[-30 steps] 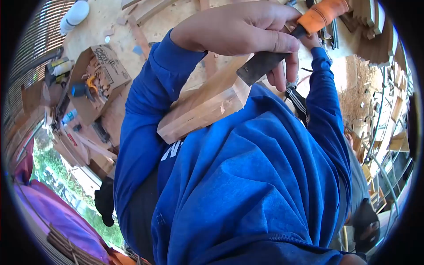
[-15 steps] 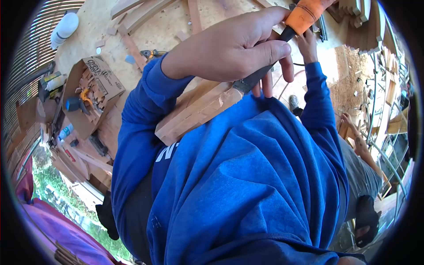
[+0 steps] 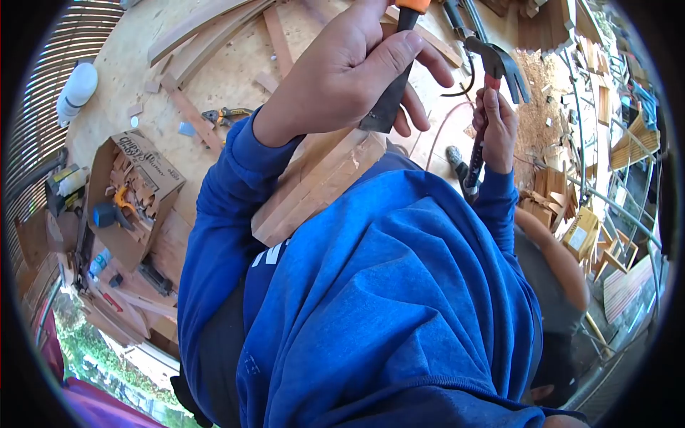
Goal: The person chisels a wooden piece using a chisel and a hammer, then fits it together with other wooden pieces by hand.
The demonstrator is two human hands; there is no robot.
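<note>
Left hand (image 3: pixel 335 71): closed on the chisel (image 3: pixel 391 103), thumb along the shank, lower fingers loose and spread. Orange handle runs out at the top of the view. Right hand (image 3: pixel 497 121): clamped round the hammer (image 3: pixel 503 64) handle, head up, well apart from the left.

Wood block (image 3: pixel 317 185): just below the left hand, between left forearm and chest, tilted. Its rough far end is right by the chisel's edge; can't tell if they touch. Can't see what braces it underneath.

Risks, my read: loose lower fingers could let the blade twist or skid off the rough end, and they sit beside the steel. An off-centre hammer hit could catch the thumb or knuckles. If the block is only propped on the body, it could shift under a blow and bring the edge toward the torso. Grain could split past the rough patch.

Further out, on the table (image 3: pixel 235 85): pliers (image 3: pixel 235 112) beyond the left wrist, wood strips (image 3: pixel 278 43) toward the far edge. Cardboard box (image 3: pixel 160 167) of offcuts (image 3: pixel 139 189) near the left edge, white bottle (image 3: pixel 77 85) farther up that edge. Co-worker (image 3: pixel 549 278) close by the right elbow, so a wide swing risks contact.
</note>
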